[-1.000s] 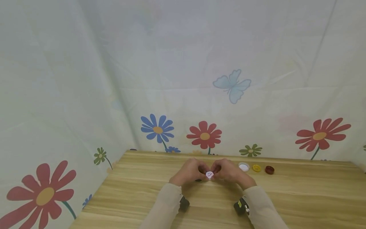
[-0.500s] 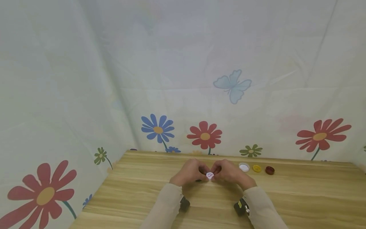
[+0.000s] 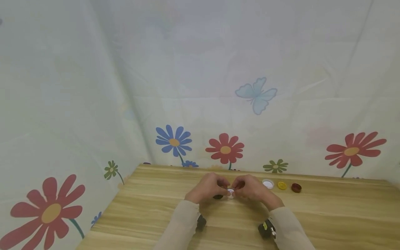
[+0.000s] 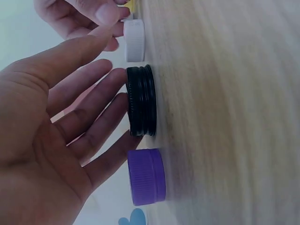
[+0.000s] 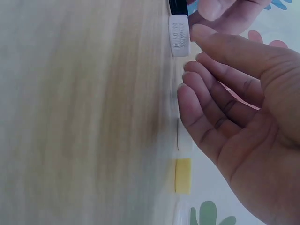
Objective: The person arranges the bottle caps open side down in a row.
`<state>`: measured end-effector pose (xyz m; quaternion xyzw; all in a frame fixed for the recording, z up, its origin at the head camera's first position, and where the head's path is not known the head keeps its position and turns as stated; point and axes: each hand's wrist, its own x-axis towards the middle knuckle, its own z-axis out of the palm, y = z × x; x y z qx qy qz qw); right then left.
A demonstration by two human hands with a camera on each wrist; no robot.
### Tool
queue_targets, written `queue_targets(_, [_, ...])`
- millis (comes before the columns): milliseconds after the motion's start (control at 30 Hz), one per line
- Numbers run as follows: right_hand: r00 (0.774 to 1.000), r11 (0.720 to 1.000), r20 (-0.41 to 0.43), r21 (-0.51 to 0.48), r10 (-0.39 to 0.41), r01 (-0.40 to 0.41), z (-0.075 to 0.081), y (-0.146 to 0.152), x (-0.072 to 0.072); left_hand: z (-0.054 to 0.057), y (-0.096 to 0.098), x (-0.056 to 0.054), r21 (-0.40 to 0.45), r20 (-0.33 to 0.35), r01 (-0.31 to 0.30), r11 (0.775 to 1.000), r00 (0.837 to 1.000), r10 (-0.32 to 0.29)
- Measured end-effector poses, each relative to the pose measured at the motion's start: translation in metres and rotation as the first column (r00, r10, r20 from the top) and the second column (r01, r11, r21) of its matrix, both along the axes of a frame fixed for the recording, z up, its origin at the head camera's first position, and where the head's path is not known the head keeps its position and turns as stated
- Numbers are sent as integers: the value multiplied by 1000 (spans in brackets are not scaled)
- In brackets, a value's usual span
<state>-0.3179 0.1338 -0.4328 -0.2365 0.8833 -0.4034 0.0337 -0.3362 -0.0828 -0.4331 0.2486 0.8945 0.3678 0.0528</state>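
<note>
A white ribbed cap (image 4: 135, 41) stands on the wooden table between my two hands, seen edge-on with printed digits in the right wrist view (image 5: 180, 36). My left hand (image 3: 210, 187) is at its left, fingers spread and relaxed beside a black cap (image 4: 142, 101); whether the fingertips touch it, I cannot tell. Beyond the black cap is a purple ribbed cap (image 4: 146, 177), hidden from the head view. My right hand (image 3: 251, 188) curves loosely at the white cap's other side, thumb tip close to its rim. Neither hand visibly grips anything.
Right of my hands, a row holds a pale round lid (image 3: 267, 184), a yellow cap (image 3: 282, 185) and a dark red cap (image 3: 296, 188). A flower-printed cloth (image 3: 200, 104) hangs behind the table's back edge.
Earlier both hands held the white cap between their fingertips with its lettered face toward me. Now it rests on the table, and the right hand has moved slightly right.
</note>
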Motion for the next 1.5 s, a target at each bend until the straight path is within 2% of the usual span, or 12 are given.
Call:
queue_targets(267, [992, 995, -78, -28, -99, 97, 4, 9, 5, 3, 11, 0, 21, -94, -23, 1000, 995, 25])
queue_targets(367, [988, 992, -93, -41, -126, 122, 5, 13, 8, 4, 18, 0, 38, -108, -31, 999, 994, 35])
queue_targets(600, [975, 981, -112, -50, -190, 185, 2, 22, 9, 2, 35, 0, 54, -163, -24, 998, 986, 33])
queue_targets(867, [960, 963, -86, -69, -266, 261, -2, 36, 11, -2, 52, 1, 60, -194, -41, 997, 980, 52])
queue_targets(1067, [954, 957, -85, -63, -287, 282, -2, 42, 11, -4, 60, 0, 67, -219, -30, 997, 975, 44])
queue_targets(1267, [951, 956, -100, -46, -294, 290, -3, 45, 6, -7, 66, -5, 54, -222, -34, 998, 974, 45])
queue_targets(1500, [950, 955, -99, -30, -298, 296, -3, 46, -1, -6, 67, -9, 52, -221, -38, 998, 974, 48])
